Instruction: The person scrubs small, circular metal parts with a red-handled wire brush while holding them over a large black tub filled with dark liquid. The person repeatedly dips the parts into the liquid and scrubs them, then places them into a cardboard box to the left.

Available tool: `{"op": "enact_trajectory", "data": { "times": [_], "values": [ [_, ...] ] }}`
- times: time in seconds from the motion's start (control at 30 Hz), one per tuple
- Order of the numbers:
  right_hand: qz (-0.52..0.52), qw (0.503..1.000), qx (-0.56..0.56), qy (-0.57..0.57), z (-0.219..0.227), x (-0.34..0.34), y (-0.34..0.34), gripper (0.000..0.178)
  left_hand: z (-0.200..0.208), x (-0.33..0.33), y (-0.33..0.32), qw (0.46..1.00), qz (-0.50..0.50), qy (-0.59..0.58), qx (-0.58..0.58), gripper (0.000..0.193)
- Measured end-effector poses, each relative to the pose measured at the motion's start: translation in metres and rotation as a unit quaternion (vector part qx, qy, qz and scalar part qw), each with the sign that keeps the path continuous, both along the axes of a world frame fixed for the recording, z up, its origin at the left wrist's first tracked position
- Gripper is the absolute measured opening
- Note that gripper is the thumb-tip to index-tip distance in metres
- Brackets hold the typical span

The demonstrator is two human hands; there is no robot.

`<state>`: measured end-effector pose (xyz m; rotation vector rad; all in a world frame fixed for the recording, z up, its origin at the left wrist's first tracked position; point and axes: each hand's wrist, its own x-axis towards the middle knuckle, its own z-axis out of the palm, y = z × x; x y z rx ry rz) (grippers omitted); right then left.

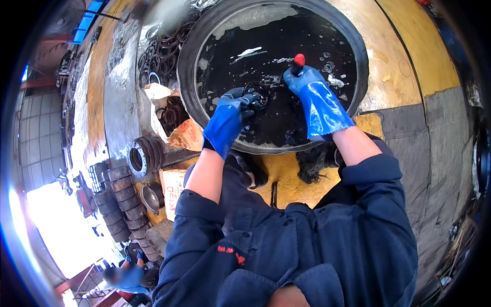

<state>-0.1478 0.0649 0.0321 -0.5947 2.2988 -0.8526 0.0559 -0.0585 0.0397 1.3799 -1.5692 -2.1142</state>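
Note:
Both my hands wear blue rubber gloves, above a wide, round black tub [360, 66] of dark liquid with patches of foam. My left hand [234, 105] is closed on a dark ring [267, 97], which is hard to make out against the liquid. A short way to the right, my right hand [304, 82] grips a tool by its red-and-black handle [299, 60]. The red end points up and away from me. What the tool's other end looks like is hidden under the glove.
Dark rings [166, 48] lie heaped left of the tub. An open white sack [153, 110] holds more of them. Nearer stand ribbed round parts [146, 156], a metal bowl [150, 198] and stacked dark cylinders [123, 189]. Another person [130, 279] is at the far lower left.

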Motion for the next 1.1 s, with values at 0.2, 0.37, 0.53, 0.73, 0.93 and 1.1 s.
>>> {"op": "enact_trajectory", "data": {
  "times": [0.2, 0.37, 0.53, 0.73, 0.93, 1.1],
  "values": [
    [0.072, 0.957, -0.242, -0.143, 0.003, 0.016, -0.013, 0.034, -0.007, 0.010, -0.002, 0.996, -0.016, 0.068, 0.052, 0.034],
    [0.054, 0.935, -0.250, -0.245, -0.021, 0.004, -0.022, 0.035, -0.027, 0.007, -0.026, 0.978, 0.007, 0.103, 0.181, 0.038],
    [0.110, 0.939, -0.255, -0.205, -0.027, 0.024, -0.008, 0.034, 0.004, -0.008, -0.012, 0.977, 0.046, 0.051, 0.203, 0.029],
    [0.210, 0.956, -0.178, -0.107, 0.033, 0.039, 0.007, 0.029, 0.002, 0.027, -0.018, 0.822, -0.242, -0.011, -0.516, 0.031],
    [0.099, 0.973, -0.203, -0.046, 0.015, 0.018, 0.010, 0.028, -0.023, 0.016, -0.029, 0.996, 0.036, 0.086, 0.005, 0.029],
    [0.019, 0.988, -0.152, 0.020, 0.007, 0.007, 0.008, 0.030, -0.018, 0.013, -0.029, 0.995, 0.048, 0.077, 0.052, 0.032]
  ]
}}
